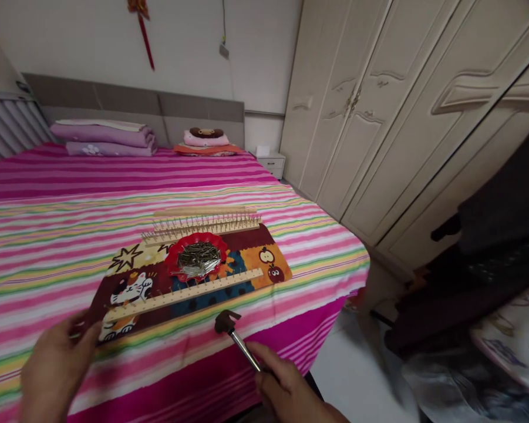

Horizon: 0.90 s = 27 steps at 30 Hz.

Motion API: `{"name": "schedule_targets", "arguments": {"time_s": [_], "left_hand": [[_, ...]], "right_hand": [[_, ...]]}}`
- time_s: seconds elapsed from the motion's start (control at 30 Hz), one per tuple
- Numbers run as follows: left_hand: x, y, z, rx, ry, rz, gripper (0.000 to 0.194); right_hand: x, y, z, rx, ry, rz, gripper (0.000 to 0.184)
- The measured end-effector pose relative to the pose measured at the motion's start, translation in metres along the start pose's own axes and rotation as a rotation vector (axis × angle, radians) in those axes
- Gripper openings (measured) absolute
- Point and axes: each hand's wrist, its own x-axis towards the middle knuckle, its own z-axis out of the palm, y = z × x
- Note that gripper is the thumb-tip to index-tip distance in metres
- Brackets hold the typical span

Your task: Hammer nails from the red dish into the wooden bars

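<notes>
My right hand [286,382] is wrapped round the metal handle of a claw hammer [229,323], its dark head over the near edge of the bed. At the left, my left hand [59,361] has thumb and fingers closed on the left edge of a patterned board [154,320]. On the board lies a pale wooden strip [185,294] with a row of nails standing along part of it. Behind it sits a red scalloped dish [172,258] heaped with loose nails [198,258]. Farther back are wooden strips [202,230] bristling with upright nails.
Striped cloth [326,247] covers the bed. Another bare-looking wooden strip [202,210] lies behind the nailed ones. Folded purple bedding [105,138] and a pillow stack [206,141] rest by the headboard. A wardrobe [356,106] and dark clothing [475,247] stand to the right.
</notes>
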Motion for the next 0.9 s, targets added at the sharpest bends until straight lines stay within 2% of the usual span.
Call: {"name": "schedule_targets", "arguments": {"time_s": [0.03,0.07,0.2,0.27,0.33,0.43,0.6,0.9], "left_hand": [[-0.02,0.001,0.011,-0.011,0.075,0.046,0.031],[-0.041,0.003,0.025,-0.039,0.097,0.104,0.032],[-0.119,-0.003,0.086,-0.125,-0.153,0.47,0.025],[-0.139,-0.015,0.106,-0.09,-0.137,0.665,0.02],[-0.147,-0.027,0.116,-0.036,-0.065,0.771,0.019],[-0.147,-0.035,0.119,0.019,-0.006,0.843,0.019],[-0.145,-0.029,0.123,0.081,0.018,0.859,0.016],[-0.142,-0.017,0.127,0.171,0.05,0.866,0.013]], "right_hand": [[0.001,0.003,0.0,0.045,0.009,-0.002,0.038],[0.003,0.006,0.0,0.105,0.029,0.013,0.04],[0.01,0.024,-0.011,0.342,0.152,0.155,0.058],[0.014,0.034,-0.022,0.387,0.192,0.174,0.062],[0.018,0.046,-0.034,0.414,0.214,0.195,0.06],[0.024,0.063,-0.049,0.439,0.218,0.245,0.05],[0.029,0.077,-0.06,0.431,0.172,0.288,0.03],[0.041,0.086,-0.091,0.301,-0.055,0.272,0.012]]}}
